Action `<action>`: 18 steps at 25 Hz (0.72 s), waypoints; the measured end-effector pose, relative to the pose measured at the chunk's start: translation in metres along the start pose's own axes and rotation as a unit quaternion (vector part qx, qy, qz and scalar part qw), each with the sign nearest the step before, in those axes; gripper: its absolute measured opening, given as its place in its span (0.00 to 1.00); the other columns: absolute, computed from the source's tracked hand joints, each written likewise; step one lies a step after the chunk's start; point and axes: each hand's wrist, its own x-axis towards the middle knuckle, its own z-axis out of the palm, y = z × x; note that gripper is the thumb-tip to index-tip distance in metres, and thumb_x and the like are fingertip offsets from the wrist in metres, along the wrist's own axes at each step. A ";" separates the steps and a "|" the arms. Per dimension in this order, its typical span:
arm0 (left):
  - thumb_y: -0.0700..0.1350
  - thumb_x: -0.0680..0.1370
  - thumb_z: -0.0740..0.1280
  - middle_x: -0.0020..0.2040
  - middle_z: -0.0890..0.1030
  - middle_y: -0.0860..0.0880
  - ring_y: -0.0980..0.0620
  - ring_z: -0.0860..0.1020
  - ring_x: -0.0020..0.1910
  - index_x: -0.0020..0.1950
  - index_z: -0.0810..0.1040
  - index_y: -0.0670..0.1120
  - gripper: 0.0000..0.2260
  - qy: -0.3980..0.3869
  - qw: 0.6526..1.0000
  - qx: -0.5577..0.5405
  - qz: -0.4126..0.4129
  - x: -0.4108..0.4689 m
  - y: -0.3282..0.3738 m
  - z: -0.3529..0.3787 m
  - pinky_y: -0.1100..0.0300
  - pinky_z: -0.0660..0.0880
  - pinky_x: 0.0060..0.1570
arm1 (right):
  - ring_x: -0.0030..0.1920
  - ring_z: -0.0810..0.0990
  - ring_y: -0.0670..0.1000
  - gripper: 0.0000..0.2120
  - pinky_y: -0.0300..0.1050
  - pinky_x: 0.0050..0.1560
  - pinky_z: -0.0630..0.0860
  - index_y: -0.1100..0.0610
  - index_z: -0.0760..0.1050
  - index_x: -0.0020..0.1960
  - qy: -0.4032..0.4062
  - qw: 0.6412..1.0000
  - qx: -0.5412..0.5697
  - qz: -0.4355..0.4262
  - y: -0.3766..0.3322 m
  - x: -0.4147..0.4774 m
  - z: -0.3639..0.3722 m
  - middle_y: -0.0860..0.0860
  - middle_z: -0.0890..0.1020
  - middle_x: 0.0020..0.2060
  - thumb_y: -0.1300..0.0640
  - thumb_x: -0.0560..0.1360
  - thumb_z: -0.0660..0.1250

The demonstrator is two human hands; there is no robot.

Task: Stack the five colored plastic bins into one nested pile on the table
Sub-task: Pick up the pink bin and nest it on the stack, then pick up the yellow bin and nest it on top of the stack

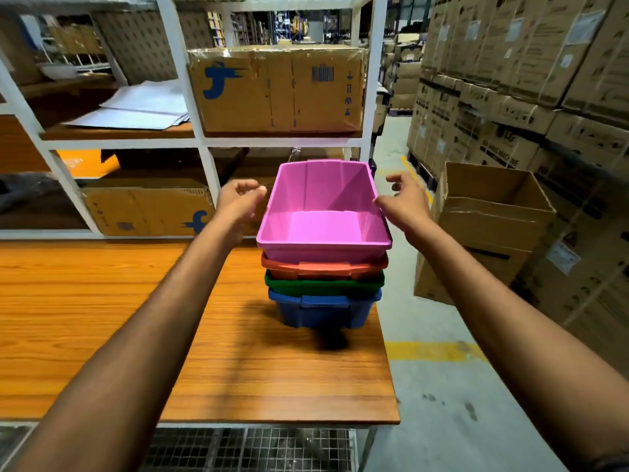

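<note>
The pink bin (pixel 323 226) sat empty atop the nested red bin (pixel 323 269), green bin (pixel 323 284) and blue bin (pixel 323 311), at frame centre on the bench (pixel 102 301). The left hand (pixel 238 199) hovered just beside it, loosely curled and holding nothing. The right hand (pixel 406 202) had its fingers (pixel 394 180) spread by the right rim.

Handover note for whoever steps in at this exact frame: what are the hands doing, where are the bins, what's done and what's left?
Left hand: loosely curled, empty, just left of the pink bin, not touching.
Right hand: relaxed, empty, thumb at the pink bin's right rim; contact unclear.
Bins: one nested pile near the wooden table's right edge, with pink on top, then red bin, green bin, blue bin.
Done: four colours nested.
Left: no fifth bin visible; locate it.
</note>
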 end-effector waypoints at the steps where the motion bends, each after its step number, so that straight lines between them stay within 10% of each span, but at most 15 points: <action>1: 0.44 0.80 0.71 0.58 0.81 0.49 0.53 0.80 0.55 0.64 0.79 0.48 0.13 0.020 0.999 -0.003 0.040 -0.013 0.000 -0.006 0.64 0.74 0.43 | 0.63 0.76 0.54 0.22 0.51 0.60 0.77 0.51 0.76 0.65 0.032 0.997 -0.028 -0.064 -0.005 -0.012 -0.001 0.52 0.75 0.60 0.57 0.72 0.71; 7: 0.43 0.78 0.73 0.53 0.82 0.52 0.55 0.80 0.52 0.61 0.79 0.50 0.12 0.083 0.975 0.018 0.205 -0.150 -0.055 -0.058 0.60 0.77 0.51 | 0.46 0.81 0.43 0.15 0.35 0.47 0.76 0.50 0.80 0.58 -0.062 0.960 0.071 -0.265 -0.022 -0.131 0.016 0.47 0.82 0.50 0.60 0.72 0.72; 18: 0.52 0.79 0.70 0.71 0.75 0.57 0.55 0.72 0.71 0.76 0.71 0.57 0.24 0.093 0.941 0.319 0.066 -0.327 -0.209 -0.273 0.52 0.71 0.68 | 0.60 0.76 0.40 0.22 0.49 0.58 0.78 0.42 0.73 0.70 -0.349 0.910 -0.020 -0.223 0.016 -0.392 0.176 0.36 0.78 0.57 0.45 0.78 0.72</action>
